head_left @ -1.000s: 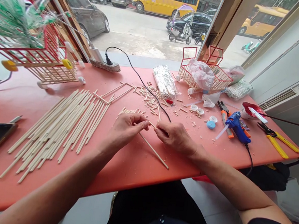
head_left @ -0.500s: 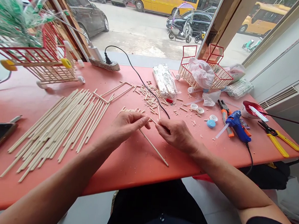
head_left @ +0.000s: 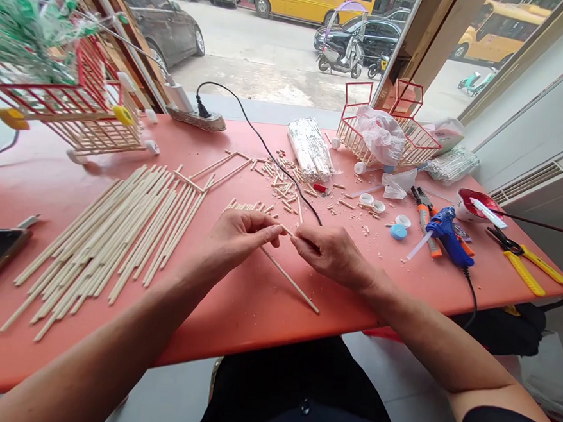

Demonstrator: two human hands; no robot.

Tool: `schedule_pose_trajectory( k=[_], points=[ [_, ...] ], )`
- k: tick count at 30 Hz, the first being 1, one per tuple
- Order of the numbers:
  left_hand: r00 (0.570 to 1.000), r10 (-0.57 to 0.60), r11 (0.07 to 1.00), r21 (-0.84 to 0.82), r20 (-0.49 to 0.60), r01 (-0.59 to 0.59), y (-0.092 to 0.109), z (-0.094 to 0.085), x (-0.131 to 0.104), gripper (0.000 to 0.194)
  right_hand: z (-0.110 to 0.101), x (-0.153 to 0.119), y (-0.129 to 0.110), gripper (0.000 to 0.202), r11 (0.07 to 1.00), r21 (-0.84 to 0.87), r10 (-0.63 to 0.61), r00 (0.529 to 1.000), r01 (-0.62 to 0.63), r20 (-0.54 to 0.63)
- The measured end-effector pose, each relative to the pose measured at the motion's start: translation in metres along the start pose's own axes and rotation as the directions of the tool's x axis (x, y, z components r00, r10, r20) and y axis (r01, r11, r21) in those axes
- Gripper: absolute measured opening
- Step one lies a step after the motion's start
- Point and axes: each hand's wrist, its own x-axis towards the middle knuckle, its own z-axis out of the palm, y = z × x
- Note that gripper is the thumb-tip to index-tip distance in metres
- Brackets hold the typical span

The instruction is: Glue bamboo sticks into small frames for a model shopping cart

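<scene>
Near the middle of the table, my left hand (head_left: 246, 234) pinches one end of a short wooden stick (head_left: 287, 230) between thumb and fingers. The stick's other end runs into the closed fingers of my right hand (head_left: 329, 253). Another stick (head_left: 299, 209) points up beside my right hand, its lower end hidden. Beneath my hands a longer stick (head_left: 293, 284) slants across the table toward me. Behind my left hand lies a row of sticks (head_left: 248, 205), partly covered by that hand. To the left, many long wooden sticks (head_left: 101, 237) lie in a loose pile.
Short offcuts (head_left: 283, 182) litter the pink table (head_left: 263, 338). A blue glue gun (head_left: 446, 232), orange-handled pliers (head_left: 428, 224) and yellow-handled cutters (head_left: 523, 260) lie at right. Small stick-built carts (head_left: 75, 129) stand at both sides. A black cord (head_left: 262, 142) crosses the middle.
My hands hold almost the same position. The short stick between them now sits straighter, with slightly more of it aligned between the fingertips. The view has shifted very slightly.
</scene>
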Motion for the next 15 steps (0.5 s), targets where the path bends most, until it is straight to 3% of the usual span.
schedule_pose_trajectory(
  k=[15],
  points=[
    [1.0,0.027,0.998,0.052,0.003,-0.027,-0.0019,-0.0044,0.0002,0.04,-0.0017,0.0011,0.0007,0.032,1.0,0.0,0.002,1.0,-0.002,-0.015]
  ],
)
